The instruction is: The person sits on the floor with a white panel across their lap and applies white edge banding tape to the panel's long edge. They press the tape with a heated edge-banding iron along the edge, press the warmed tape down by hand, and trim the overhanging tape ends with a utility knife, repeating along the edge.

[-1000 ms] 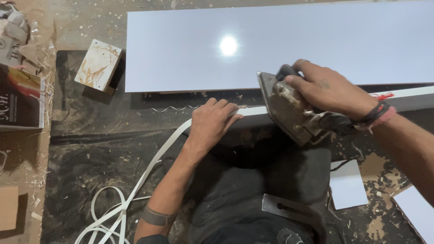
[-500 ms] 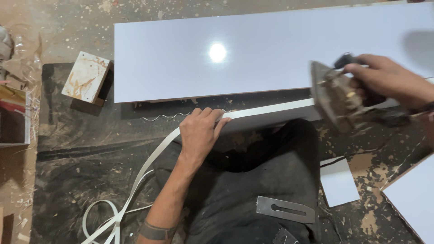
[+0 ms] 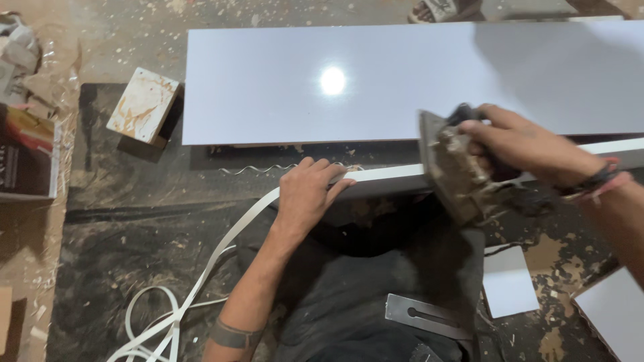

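Note:
My left hand point(image 3: 310, 191) lies flat on the near edge of a narrow board point(image 3: 396, 177), pressing a white edge strip point(image 3: 221, 248) onto it. The strip trails off to the lower left into loose coils point(image 3: 151, 322) on the floor. My right hand point(image 3: 520, 144) grips the handle of a dirty old clothes iron point(image 3: 459, 167), tilted with its soleplate facing left, over the same board edge to the right of my left hand. Behind lies a large glossy white panel point(image 3: 376, 74).
A stained wooden block point(image 3: 142, 106) sits left of the panel. A box point(image 3: 27, 154) and crumpled plastic point(image 3: 20, 53) lie at far left. A metal plate with a slot point(image 3: 426, 316) rests on my lap. White offcuts point(image 3: 510, 281) lie at lower right. Another person's sandalled foot point(image 3: 439, 8) shows at top.
The iron in my right hand first slid right along the board edge, then came back left. My left hand stayed pressed on the strip. My view shifted.

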